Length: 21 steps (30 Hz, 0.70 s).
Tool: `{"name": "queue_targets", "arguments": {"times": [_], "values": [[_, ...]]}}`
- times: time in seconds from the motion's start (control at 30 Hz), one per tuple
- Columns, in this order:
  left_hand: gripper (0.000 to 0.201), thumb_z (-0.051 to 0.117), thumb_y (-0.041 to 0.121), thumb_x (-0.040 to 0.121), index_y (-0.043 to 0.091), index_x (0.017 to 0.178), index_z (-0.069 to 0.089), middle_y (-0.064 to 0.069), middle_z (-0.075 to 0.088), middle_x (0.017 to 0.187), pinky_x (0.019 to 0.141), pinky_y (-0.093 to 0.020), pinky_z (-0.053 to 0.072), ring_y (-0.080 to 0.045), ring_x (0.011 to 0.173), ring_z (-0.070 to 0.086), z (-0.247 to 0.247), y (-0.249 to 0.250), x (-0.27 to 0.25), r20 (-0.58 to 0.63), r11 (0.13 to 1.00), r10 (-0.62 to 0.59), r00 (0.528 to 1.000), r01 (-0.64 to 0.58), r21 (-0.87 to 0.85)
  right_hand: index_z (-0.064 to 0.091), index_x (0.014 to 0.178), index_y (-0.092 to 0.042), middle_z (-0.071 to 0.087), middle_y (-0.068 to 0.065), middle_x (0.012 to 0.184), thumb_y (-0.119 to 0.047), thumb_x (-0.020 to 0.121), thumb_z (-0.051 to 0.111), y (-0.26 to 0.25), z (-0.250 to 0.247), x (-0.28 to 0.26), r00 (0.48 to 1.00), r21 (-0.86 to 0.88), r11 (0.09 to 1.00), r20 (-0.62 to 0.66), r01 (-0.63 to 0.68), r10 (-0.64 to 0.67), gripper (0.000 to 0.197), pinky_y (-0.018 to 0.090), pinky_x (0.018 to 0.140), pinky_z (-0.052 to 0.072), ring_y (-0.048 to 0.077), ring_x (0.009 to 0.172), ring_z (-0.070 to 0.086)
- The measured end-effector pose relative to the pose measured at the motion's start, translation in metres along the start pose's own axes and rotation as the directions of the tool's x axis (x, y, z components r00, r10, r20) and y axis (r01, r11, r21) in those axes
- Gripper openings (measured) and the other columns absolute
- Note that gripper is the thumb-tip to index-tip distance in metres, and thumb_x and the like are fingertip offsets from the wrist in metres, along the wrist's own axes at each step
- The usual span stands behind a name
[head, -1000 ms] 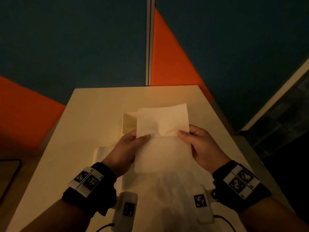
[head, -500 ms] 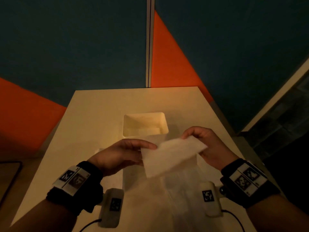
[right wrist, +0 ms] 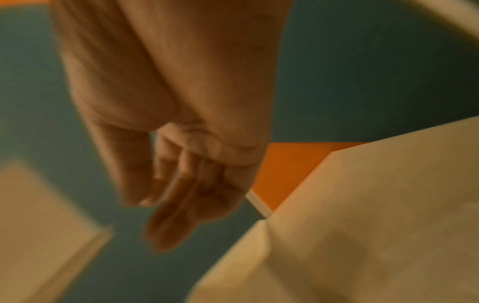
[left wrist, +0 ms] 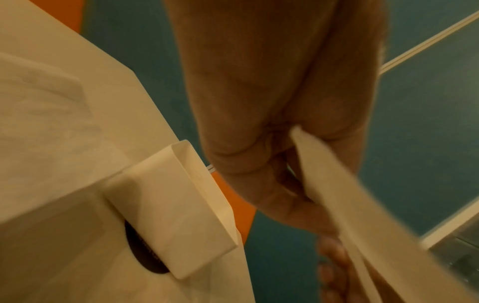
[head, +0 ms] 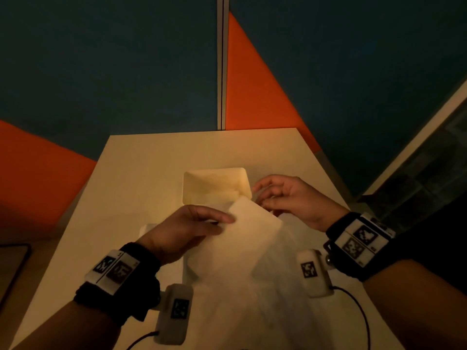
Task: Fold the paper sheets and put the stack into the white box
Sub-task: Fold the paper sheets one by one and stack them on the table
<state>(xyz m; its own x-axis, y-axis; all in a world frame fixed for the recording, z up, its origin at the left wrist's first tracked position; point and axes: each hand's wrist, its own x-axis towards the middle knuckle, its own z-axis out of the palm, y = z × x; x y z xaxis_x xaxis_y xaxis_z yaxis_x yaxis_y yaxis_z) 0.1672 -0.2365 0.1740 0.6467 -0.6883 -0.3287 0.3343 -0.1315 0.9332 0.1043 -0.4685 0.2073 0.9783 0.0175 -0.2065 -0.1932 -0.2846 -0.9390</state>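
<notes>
The white box (head: pixel 246 178) stands open at the table's middle, and pale paper seems to lie inside it. My left hand (head: pixel 227 219) pinches a folded paper sheet (head: pixel 255 231) by its left edge, just in front of the box. The sheet's far corner reaches the box's near right corner. In the left wrist view the folded sheet (left wrist: pixel 337 184) sits between thumb and fingers, with the box (left wrist: pixel 176 194) to the left. My right hand (head: pixel 260 195) hovers right of the box with loosely curled fingers, holding nothing; the right hand (right wrist: pixel 168 205) is blurred. More paper sheets (head: pixel 240 286) lie flat below.
The beige table (head: pixel 141 173) ends at blue and orange partition walls behind and drops off on both sides. Another sheet edge (head: pixel 149 228) shows under my left hand. A dark frame (head: pixel 15 261) stands off the table's left. A dark round patch (left wrist: pixel 145 256) lies by the box's base.
The sheet went from upright and held by both hands to folded and lowered toward the box. My right hand let go of it and moved right of the box.
</notes>
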Motion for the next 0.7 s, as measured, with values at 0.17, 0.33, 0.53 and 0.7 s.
{"name": "queue_targets", "arguments": {"times": [0.17,0.33,0.53,0.7], "values": [[0.034,0.053,-0.009,0.084,0.009,0.11,0.066,0.0,0.067,0.109,0.075,-0.028,0.057,-0.019,0.098,0.063,-0.03,-0.015,-0.018,-0.273,1.0,0.013,0.962,-0.007,0.021,0.063,0.099,-0.013,0.064,0.006,0.089,-0.001,0.082,0.065,0.064,-0.02,0.01,0.949,-0.339,0.914,-0.291,-0.223,0.124,0.021,0.022,0.065,0.047,0.019,0.085,0.06],[0.038,0.056,-0.006,0.085,0.016,0.114,0.062,-0.004,0.06,0.115,0.08,-0.04,0.051,-0.026,0.1,0.06,-0.059,-0.041,-0.038,-0.424,0.998,-0.058,0.904,0.064,0.0,0.056,0.114,-0.025,0.054,0.001,0.118,-0.005,0.077,0.071,0.112,-0.022,0.009,0.929,-0.633,0.683,-0.192,-0.364,0.318,0.044,0.034,0.088,0.051,0.02,0.106,0.056],[0.037,0.062,-0.004,0.083,0.023,0.107,0.063,-0.009,0.059,0.111,0.09,-0.047,0.048,-0.025,0.092,0.061,-0.076,-0.068,-0.051,-0.55,0.955,-0.039,0.834,0.193,0.224,0.033,0.139,-0.029,0.032,-0.003,0.143,-0.016,0.073,0.075,0.118,-0.018,0.022,0.921,-0.905,0.355,-0.091,-0.235,0.378,0.08,0.04,0.104,0.035,0.024,0.128,0.038],[0.044,0.067,-0.004,0.079,0.018,0.117,0.062,-0.002,0.064,0.088,0.08,-0.041,0.05,-0.026,0.08,0.063,-0.077,-0.074,-0.052,-0.633,0.917,-0.004,0.774,0.256,0.307,0.027,0.141,-0.028,0.03,-0.002,0.142,-0.023,0.066,0.082,0.117,-0.012,0.035,0.901,-0.98,0.163,-0.034,-0.116,0.433,0.093,0.044,0.105,0.033,0.027,0.13,0.034]]}}
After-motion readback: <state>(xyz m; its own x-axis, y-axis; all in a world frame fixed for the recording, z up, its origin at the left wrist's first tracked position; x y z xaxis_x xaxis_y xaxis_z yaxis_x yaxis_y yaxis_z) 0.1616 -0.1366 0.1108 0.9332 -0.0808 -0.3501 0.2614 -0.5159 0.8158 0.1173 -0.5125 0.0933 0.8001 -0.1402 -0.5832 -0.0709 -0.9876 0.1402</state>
